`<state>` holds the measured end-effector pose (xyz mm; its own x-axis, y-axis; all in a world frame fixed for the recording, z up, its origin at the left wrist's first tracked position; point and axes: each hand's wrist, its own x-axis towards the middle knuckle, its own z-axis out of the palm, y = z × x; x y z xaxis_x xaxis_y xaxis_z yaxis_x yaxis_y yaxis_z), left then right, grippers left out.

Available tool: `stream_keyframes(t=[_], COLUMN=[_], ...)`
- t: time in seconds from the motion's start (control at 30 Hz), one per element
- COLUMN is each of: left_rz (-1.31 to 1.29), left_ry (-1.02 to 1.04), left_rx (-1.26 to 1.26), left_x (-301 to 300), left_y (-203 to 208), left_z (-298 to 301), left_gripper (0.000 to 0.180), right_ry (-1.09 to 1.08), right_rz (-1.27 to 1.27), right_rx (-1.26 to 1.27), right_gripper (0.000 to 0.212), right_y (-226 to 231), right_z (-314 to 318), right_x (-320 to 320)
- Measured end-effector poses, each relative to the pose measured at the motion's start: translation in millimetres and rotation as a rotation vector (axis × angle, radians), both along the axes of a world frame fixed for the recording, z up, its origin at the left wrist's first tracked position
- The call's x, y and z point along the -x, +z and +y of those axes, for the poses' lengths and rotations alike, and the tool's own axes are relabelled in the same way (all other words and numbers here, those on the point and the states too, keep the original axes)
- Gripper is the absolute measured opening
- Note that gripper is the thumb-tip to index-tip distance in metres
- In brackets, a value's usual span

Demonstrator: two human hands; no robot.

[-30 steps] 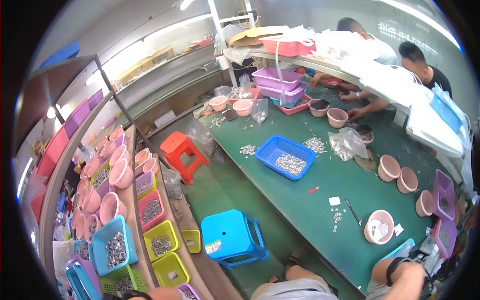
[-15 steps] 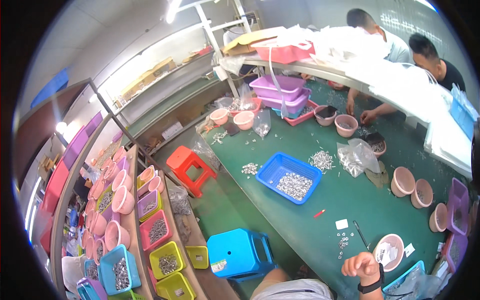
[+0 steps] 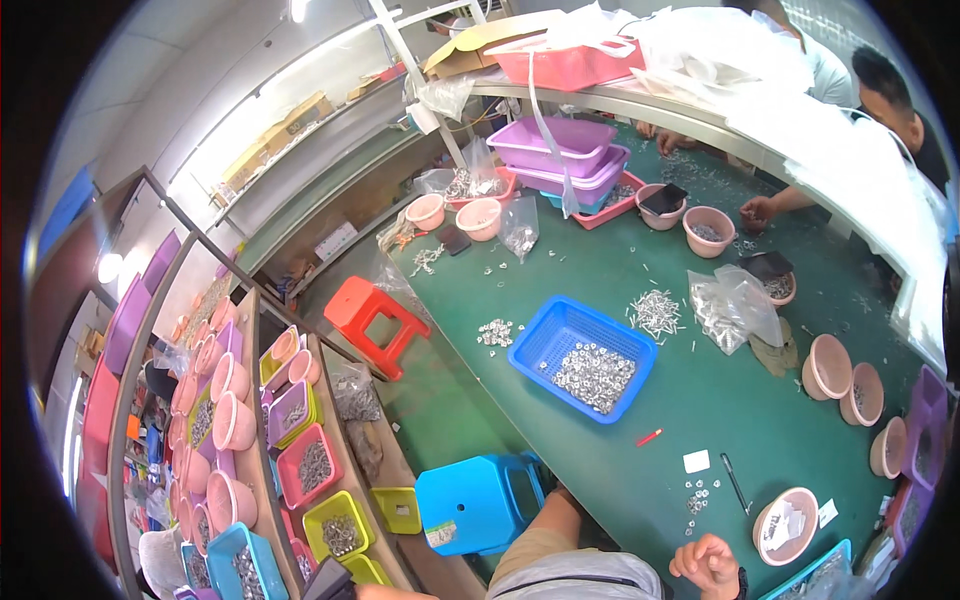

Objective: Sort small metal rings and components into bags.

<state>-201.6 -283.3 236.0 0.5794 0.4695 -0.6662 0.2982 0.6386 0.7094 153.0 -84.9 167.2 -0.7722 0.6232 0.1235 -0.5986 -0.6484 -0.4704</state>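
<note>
My right hand (image 3: 706,565) hovers at the table's near edge, fingers loosely curled and apart, with nothing visible in them. Just beyond it lie small metal pieces (image 3: 695,500), a white card (image 3: 696,461) and a black pen (image 3: 736,484). To its right stands a pink bowl (image 3: 784,527) with paper slips inside. At the lower edge, part of my left hand or wrist (image 3: 388,593) shows beside a dark flat object (image 3: 331,580); its fingers are hidden, so its grip is unclear. Farther up the table sits a blue basket (image 3: 540,340) of small metal parts.
A blue stool (image 3: 470,500) and a red stool (image 3: 372,318) stand left of the green table (image 3: 590,470). Shelves with pink bowls (image 3: 233,420) and colored trays line the left. Across the table, people work behind an overhead shelf (image 3: 690,130).
My view has shifted a little. My right hand has moved lower and slightly left in the picture. My left hand or wrist and the dark object have come in at the lower edge.
</note>
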Motion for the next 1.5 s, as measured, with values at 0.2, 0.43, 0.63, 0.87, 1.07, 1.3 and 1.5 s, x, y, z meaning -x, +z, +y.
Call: stream_keyframes(t=[0.2,0.43,0.63,0.87,1.07,1.3,1.5], left_rz=[-0.109,-0.327,-0.485,-0.478,0.434,1.032,1.208], left_ry=[-0.012,-0.03,-0.079,-0.686,0.878,0.524,0.531], left_rx=[0.109,0.227,0.306,0.284,-0.425,-0.981,-0.903], left_x=[70.7,178.9,223.7,220.9,229.7,216.0,236.7], left_y=[-41.2,-78.2,-109.5,-73.6,-153.8,-181.8,-206.8], left_z=[44.4,82.7,105.7,229.6,280.5,306.8,336.4], left_gripper=[0.041,0.044,0.046,0.011,0.012,0.052,0.069], right_ry=[-0.14,-0.376,-0.447,-0.323,-0.143,0.185,0.292], right_rz=[-0.215,-0.362,-0.43,-0.446,-0.612,-0.682,-0.899], right_rx=[0.104,0.327,0.305,0.377,0.401,0.16,-0.14], right_gripper=[0.019,0.014,0.016,0.01,0.011,0.016,0.025], right_y=[28.1,27.1,8.2,-27.4,-51.0,-77.1,-75.6], right_z=[38.1,70.7,85.2,110.8,120.1,120.9,113.4], right_x=[66.3,142.5,181.1,236.2,267.6,301.2,351.8])
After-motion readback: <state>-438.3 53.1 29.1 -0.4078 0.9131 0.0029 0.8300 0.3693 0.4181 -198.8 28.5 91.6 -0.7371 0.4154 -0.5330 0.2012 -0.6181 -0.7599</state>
